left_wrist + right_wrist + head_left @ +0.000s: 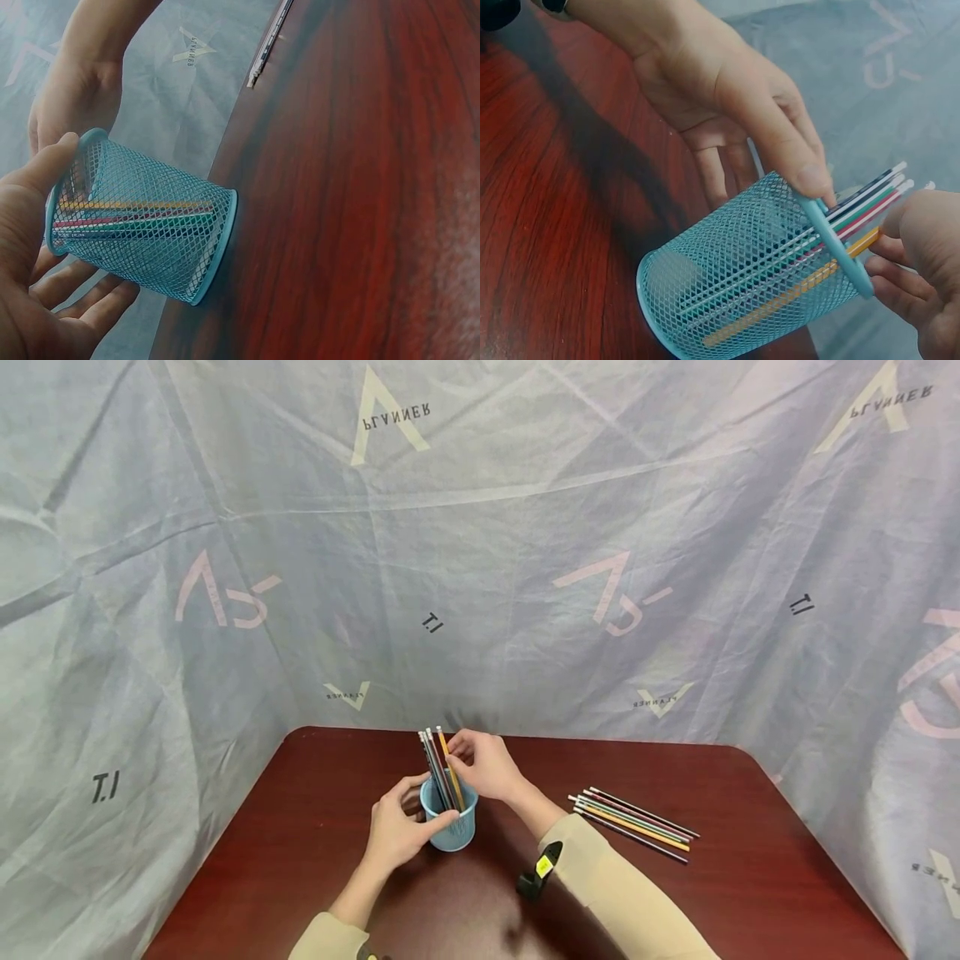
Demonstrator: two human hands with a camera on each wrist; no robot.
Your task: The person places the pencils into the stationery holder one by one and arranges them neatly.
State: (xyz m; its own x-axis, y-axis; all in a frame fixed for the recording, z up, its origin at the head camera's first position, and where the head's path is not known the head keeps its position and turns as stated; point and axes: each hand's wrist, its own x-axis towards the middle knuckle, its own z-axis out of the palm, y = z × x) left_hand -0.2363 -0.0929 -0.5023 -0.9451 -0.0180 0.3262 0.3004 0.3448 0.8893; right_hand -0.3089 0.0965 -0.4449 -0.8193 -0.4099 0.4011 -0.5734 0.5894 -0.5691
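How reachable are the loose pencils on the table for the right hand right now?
Likely yes: the loose pencils lie uncovered, to the right of the right hand, though it would first have to release the yellow pencil it seems to pinch in the blue mesh cup.

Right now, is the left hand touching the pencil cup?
Touching. The right wrist view shows it: the left hand has its thumb on the rim of the pencil cup, with no gap between.
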